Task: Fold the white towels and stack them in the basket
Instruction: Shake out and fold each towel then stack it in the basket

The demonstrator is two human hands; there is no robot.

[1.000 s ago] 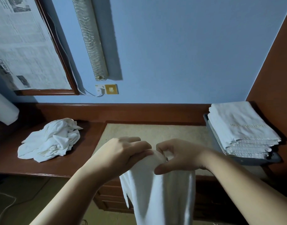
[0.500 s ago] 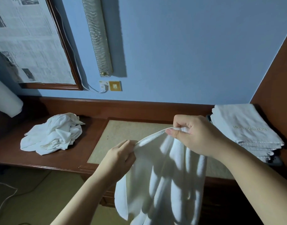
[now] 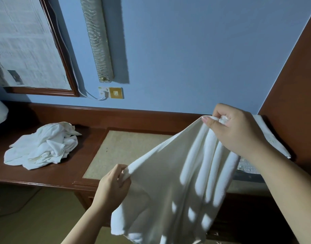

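Observation:
I hold a white towel (image 3: 170, 189) in the air in front of the desk, and it hangs in long folds. My right hand (image 3: 237, 129) grips its upper corner, raised at the right. My left hand (image 3: 114, 184) pinches the top edge lower down, at the left. A heap of unfolded white towels (image 3: 44, 147) lies on the desk at the left. The stack of folded towels (image 3: 272, 140) sits at the far right, mostly hidden behind my right arm, on the grey basket (image 3: 248, 176).
The wooden desk (image 3: 66, 171) has a beige inset mat (image 3: 126, 152) in its middle. A wooden panel (image 3: 295, 95) closes off the right side. On the blue wall hang a framed picture (image 3: 24, 46), a long lamp (image 3: 98, 39) and a socket (image 3: 116, 93).
My hands, close together a second ago, have drawn apart along the towel's edge. The right hand rose up and to the right; the left stayed low. The towel has spread out.

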